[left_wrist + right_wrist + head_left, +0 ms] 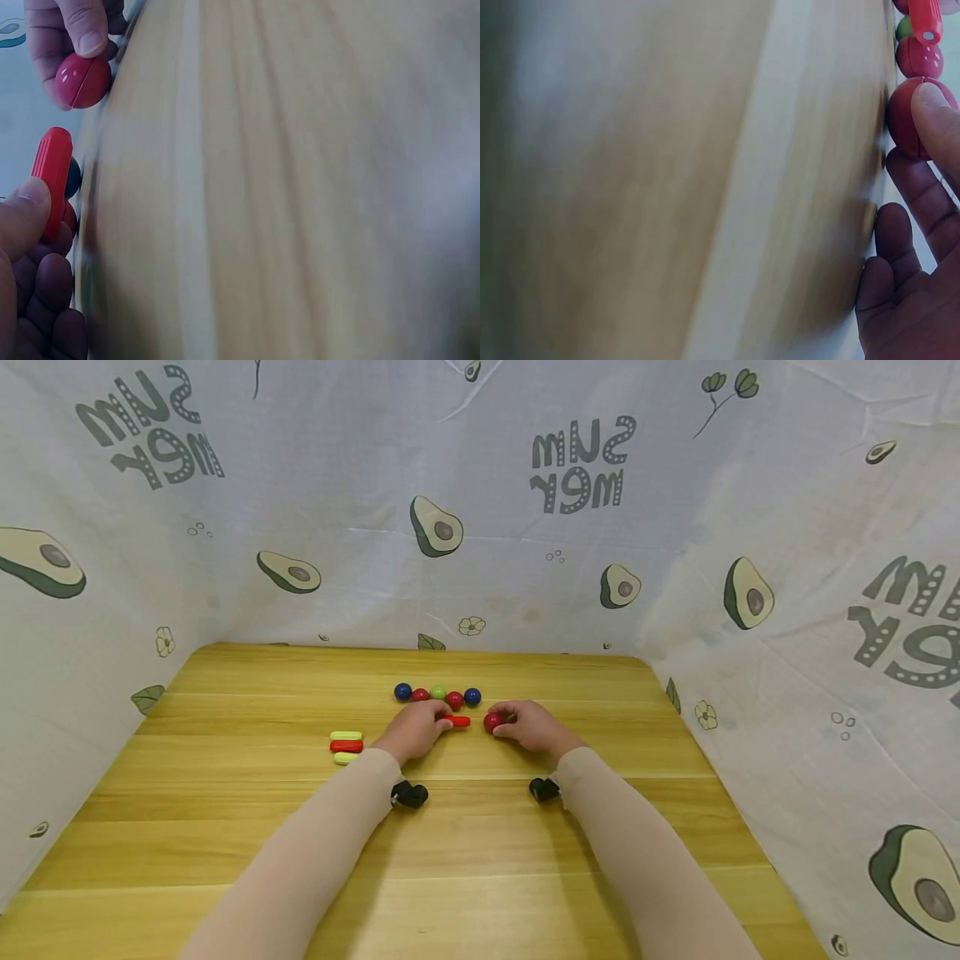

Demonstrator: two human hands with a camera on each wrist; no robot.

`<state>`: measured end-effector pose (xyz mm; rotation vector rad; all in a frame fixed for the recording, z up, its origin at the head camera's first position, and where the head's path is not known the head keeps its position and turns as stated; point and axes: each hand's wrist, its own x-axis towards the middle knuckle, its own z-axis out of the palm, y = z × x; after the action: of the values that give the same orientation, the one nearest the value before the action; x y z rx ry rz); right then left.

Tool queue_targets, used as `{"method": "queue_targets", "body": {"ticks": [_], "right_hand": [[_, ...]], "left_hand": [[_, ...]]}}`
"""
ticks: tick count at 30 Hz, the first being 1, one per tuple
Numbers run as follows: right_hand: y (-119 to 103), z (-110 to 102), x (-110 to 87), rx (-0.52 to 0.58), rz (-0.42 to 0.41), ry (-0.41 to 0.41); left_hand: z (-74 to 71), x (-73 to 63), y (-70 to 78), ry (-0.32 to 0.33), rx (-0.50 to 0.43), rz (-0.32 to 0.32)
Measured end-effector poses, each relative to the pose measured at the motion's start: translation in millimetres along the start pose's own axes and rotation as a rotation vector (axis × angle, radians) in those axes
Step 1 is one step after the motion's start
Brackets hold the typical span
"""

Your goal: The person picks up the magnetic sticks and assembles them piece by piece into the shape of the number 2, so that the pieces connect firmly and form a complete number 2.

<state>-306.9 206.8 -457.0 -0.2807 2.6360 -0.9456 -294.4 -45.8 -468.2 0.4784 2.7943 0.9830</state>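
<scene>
My left hand (414,730) pinches a short red ridged rod (460,722) between thumb and fingers, its free end pointing toward the right hand. In the left wrist view that rod (54,166) stands out past the thumb tip. My right hand (532,727) grips a shiny red ball (492,722), and a seam line shows on the ball (81,80) in the left wrist view. Rod and ball are a small gap apart. Just beyond the hands, several balls form a zigzag row: a blue ball (402,692), a green ball (438,692), red ones and another blue ball (472,697).
Left of my left hand lie a yellow rod (346,736), a red rod (346,747) and a second yellow rod (345,759), roughly parallel. The wooden table (465,877) ends at a white avocado-print cloth (495,585) behind and at both sides.
</scene>
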Motion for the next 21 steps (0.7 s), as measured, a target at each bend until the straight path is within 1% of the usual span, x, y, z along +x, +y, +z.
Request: {"method": "queue_targets", "body": {"ticks": [6,15,21], "right_hand": [[0.0,-0.1,0.4,-0.002,-0.015,-0.015],[-2.2,1.1,-0.6,0.012,-0.019,-0.013],[-2.7,2.0,-0.4,0.023,-0.005,-0.013]], "left_hand": [[5.3,3.2,5.8,-0.014,0.005,0.002],[11.1,6.0,17.3,-0.008,0.036,-0.002],[14.5,7.5,19.3,0.005,0.054,-0.006]]}}
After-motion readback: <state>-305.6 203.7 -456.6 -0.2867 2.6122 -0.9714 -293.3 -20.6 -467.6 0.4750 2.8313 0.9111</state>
